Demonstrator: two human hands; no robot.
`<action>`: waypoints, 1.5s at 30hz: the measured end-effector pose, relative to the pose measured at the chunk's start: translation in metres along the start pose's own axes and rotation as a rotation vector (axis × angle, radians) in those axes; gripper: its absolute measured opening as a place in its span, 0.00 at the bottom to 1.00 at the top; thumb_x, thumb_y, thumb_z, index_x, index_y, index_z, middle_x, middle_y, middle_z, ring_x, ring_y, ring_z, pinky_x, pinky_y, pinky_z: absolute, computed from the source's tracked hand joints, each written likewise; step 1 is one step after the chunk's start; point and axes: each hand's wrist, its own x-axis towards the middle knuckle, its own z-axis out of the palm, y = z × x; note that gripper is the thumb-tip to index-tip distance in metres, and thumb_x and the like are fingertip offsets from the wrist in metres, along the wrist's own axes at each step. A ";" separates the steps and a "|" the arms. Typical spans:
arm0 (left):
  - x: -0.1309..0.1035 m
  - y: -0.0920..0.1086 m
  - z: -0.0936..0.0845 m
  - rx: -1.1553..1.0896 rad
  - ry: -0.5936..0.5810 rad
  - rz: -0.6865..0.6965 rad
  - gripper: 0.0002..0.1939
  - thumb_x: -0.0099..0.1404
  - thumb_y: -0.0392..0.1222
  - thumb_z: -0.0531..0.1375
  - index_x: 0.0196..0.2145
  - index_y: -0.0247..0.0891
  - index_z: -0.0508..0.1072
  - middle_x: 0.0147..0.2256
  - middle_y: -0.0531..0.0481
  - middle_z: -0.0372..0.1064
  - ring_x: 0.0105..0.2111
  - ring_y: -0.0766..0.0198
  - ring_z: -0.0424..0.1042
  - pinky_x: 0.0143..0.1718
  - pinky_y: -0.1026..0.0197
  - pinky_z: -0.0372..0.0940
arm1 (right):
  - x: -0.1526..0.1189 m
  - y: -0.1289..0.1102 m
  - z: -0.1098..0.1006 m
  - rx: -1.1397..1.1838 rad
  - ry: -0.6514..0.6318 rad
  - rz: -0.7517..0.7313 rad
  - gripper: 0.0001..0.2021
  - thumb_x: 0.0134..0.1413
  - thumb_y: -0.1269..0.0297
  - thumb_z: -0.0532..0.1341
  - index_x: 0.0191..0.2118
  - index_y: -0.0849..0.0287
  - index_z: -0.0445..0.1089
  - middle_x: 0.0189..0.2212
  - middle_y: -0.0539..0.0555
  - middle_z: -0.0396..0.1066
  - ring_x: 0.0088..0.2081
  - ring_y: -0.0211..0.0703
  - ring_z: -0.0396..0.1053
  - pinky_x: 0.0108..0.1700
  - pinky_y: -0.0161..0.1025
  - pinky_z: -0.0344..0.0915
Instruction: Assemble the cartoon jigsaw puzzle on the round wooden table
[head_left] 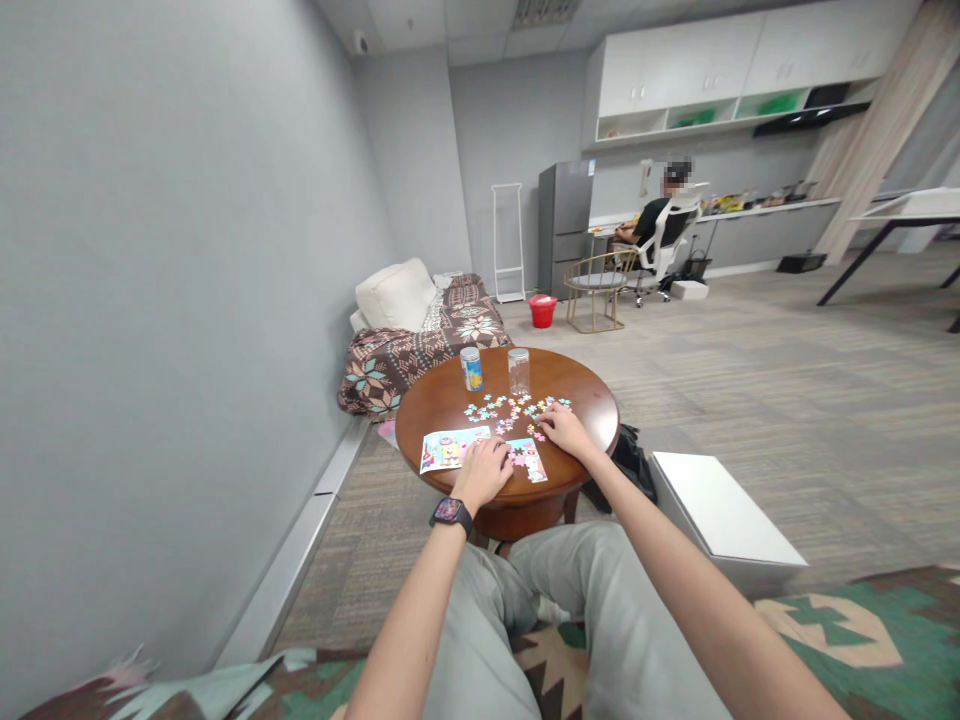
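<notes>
My left hand [486, 470] rests with fingers spread and slightly bent between a printed cartoon picture sheet [444, 452] and a partly joined jigsaw puzzle [535, 462]. Its fingertips touch the puzzle's left side and cover part of both. A dark smartwatch [449, 511] is on the left wrist. Farther right, my right hand [564, 430] reaches over loose puzzle pieces [501, 409], fingers bent and apart, fingertips among the pieces. No piece shows clearly in its grasp. All this lies on a round brown wooden table [420, 405].
Behind the pieces stand a blue-labelled can [471, 370] and a clear jar [518, 372]. A white box [724, 505] is on the floor to the right. Past the table are a covered sofa [442, 335], a red bucket [542, 311], a wire-backed chair [596, 285] and a seated person [651, 220].
</notes>
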 end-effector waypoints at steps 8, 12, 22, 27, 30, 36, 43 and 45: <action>0.001 -0.002 -0.002 -0.036 -0.010 -0.039 0.13 0.68 0.42 0.54 0.48 0.40 0.73 0.51 0.45 0.68 0.51 0.54 0.66 0.58 0.49 0.56 | -0.002 -0.003 -0.002 -0.042 0.010 0.010 0.13 0.53 0.76 0.59 0.39 0.58 0.79 0.40 0.58 0.75 0.44 0.47 0.70 0.53 0.43 0.63; 0.001 -0.003 -0.003 -0.077 -0.011 -0.058 0.13 0.68 0.43 0.55 0.48 0.40 0.73 0.50 0.45 0.69 0.51 0.53 0.67 0.57 0.49 0.58 | -0.003 -0.007 -0.003 -0.053 0.004 0.002 0.17 0.48 0.81 0.57 0.38 0.58 0.79 0.38 0.56 0.76 0.44 0.46 0.71 0.53 0.41 0.62; 0.005 -0.008 -0.006 -0.289 0.005 -0.142 0.15 0.64 0.42 0.59 0.49 0.41 0.73 0.52 0.46 0.71 0.53 0.55 0.68 0.59 0.52 0.59 | -0.005 -0.011 -0.007 -0.053 0.023 0.035 0.13 0.49 0.77 0.59 0.36 0.57 0.78 0.39 0.56 0.76 0.43 0.47 0.70 0.51 0.42 0.63; 0.007 -0.015 -0.001 -0.423 0.018 -0.211 0.13 0.63 0.41 0.60 0.46 0.41 0.74 0.48 0.47 0.75 0.49 0.56 0.72 0.55 0.53 0.64 | -0.005 -0.007 -0.005 -0.010 0.037 0.065 0.13 0.48 0.78 0.59 0.36 0.56 0.77 0.36 0.54 0.77 0.40 0.45 0.71 0.49 0.41 0.65; 0.009 -0.020 0.004 -0.518 0.032 -0.241 0.13 0.64 0.41 0.59 0.47 0.41 0.73 0.48 0.46 0.76 0.49 0.58 0.74 0.54 0.55 0.65 | -0.005 -0.004 -0.003 0.016 0.047 0.068 0.14 0.47 0.78 0.58 0.36 0.56 0.77 0.35 0.53 0.77 0.40 0.44 0.71 0.49 0.41 0.65; 0.011 -0.027 0.009 -0.650 0.056 -0.272 0.14 0.65 0.36 0.58 0.49 0.37 0.71 0.49 0.42 0.75 0.50 0.59 0.74 0.55 0.55 0.66 | -0.005 -0.004 -0.004 0.047 0.044 0.060 0.15 0.46 0.79 0.57 0.36 0.57 0.76 0.36 0.53 0.77 0.39 0.43 0.72 0.49 0.40 0.66; 0.012 -0.030 0.012 -0.674 0.062 -0.290 0.14 0.64 0.35 0.57 0.48 0.39 0.72 0.47 0.43 0.76 0.49 0.59 0.75 0.55 0.53 0.66 | -0.005 -0.006 -0.004 0.057 0.029 0.079 0.17 0.45 0.80 0.57 0.38 0.58 0.77 0.36 0.54 0.77 0.39 0.43 0.73 0.47 0.38 0.66; 0.012 -0.030 0.013 -0.672 0.057 -0.291 0.14 0.64 0.35 0.57 0.48 0.39 0.72 0.48 0.43 0.76 0.49 0.59 0.75 0.55 0.53 0.66 | -0.005 -0.006 -0.005 0.049 0.022 0.083 0.16 0.45 0.79 0.58 0.38 0.58 0.77 0.37 0.54 0.76 0.38 0.43 0.72 0.47 0.38 0.66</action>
